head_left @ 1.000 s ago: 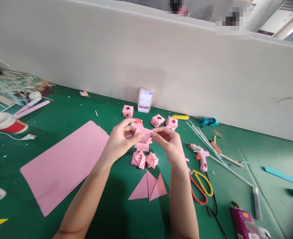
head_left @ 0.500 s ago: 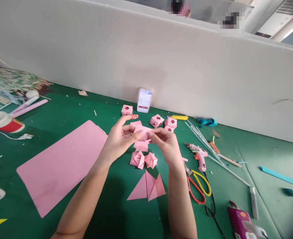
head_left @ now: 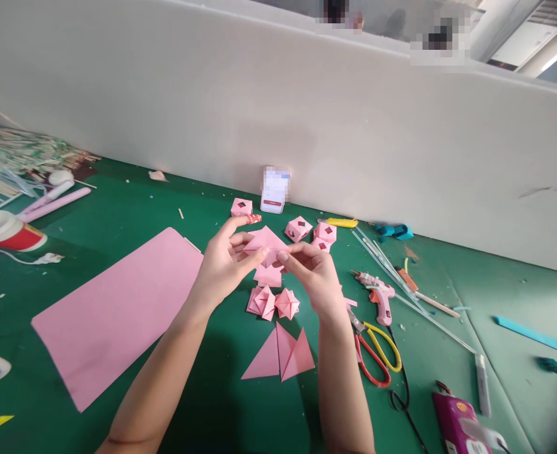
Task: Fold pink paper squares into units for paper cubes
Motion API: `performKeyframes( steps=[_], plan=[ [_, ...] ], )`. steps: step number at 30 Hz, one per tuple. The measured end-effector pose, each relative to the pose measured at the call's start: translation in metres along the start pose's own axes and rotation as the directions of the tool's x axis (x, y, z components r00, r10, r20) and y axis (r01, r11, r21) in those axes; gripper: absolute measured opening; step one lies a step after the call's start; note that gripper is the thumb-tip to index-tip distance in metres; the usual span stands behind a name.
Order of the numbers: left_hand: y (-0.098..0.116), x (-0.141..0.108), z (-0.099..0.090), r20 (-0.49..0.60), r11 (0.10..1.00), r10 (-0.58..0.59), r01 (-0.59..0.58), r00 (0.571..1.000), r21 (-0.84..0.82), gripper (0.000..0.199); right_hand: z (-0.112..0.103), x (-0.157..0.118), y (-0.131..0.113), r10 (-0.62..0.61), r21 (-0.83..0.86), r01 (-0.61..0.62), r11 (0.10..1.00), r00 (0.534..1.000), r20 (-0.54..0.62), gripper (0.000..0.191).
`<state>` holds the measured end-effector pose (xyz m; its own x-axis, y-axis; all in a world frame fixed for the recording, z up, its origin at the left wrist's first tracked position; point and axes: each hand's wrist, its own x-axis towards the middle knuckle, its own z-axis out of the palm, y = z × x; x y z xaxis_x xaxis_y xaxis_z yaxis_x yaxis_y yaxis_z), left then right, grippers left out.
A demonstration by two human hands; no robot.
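Between my two hands is a folded piece of pink paper (head_left: 267, 241), raised above the green table. My left hand (head_left: 228, 255) pinches its left side with thumb and fingers; one finger, with a red patterned wrap at its tip, sticks out above. My right hand (head_left: 313, 268) pinches the lower right corner. Below the hands lie another folded pink piece (head_left: 267, 276), star-like folded pieces (head_left: 287, 305) and pink paper triangles (head_left: 278, 356). Small pink paper boxes (head_left: 298, 229) with dark diamond openings stand just beyond.
A large pink sheet (head_left: 122, 321) lies left, near a paper cup (head_left: 11, 230). A phone (head_left: 273, 190) leans against the white partition (head_left: 278, 94). Rightward are scissors (head_left: 377, 356), a pink glue gun (head_left: 377, 296), a yellow cutter (head_left: 339, 222) and clear sticks (head_left: 382, 261).
The folded paper has tilted so that more of its face shows, with a peak pointing up. Both hands have shifted only slightly and keep their pinch on it.
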<state>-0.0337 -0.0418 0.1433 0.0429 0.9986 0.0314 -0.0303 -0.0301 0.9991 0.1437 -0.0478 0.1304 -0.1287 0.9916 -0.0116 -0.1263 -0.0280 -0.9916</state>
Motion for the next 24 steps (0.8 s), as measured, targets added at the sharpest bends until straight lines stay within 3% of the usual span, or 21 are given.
performKeyframes(
  steps=[7,17,24],
  plan=[
    [0.0009,-0.0003,0.001,0.008,0.999,0.002,-0.002,1.0,-0.034,0.048,0.0,0.0004,-0.001,-0.036,-0.019,0.037,0.999,0.999,0.029,0.016],
    [0.0005,0.0003,0.0036,0.004,0.998,-0.027,0.027,1.0,-0.052,0.05,0.0022,0.001,-0.0012,-0.112,-0.115,0.107,0.988,0.993,-0.039,0.017],
    [0.0009,0.0005,0.0045,-0.014,0.999,-0.016,0.016,1.0,-0.035,0.05,0.0026,0.0039,0.0028,0.004,-0.201,-0.002,0.98,1.0,0.009,0.031]
  ],
)
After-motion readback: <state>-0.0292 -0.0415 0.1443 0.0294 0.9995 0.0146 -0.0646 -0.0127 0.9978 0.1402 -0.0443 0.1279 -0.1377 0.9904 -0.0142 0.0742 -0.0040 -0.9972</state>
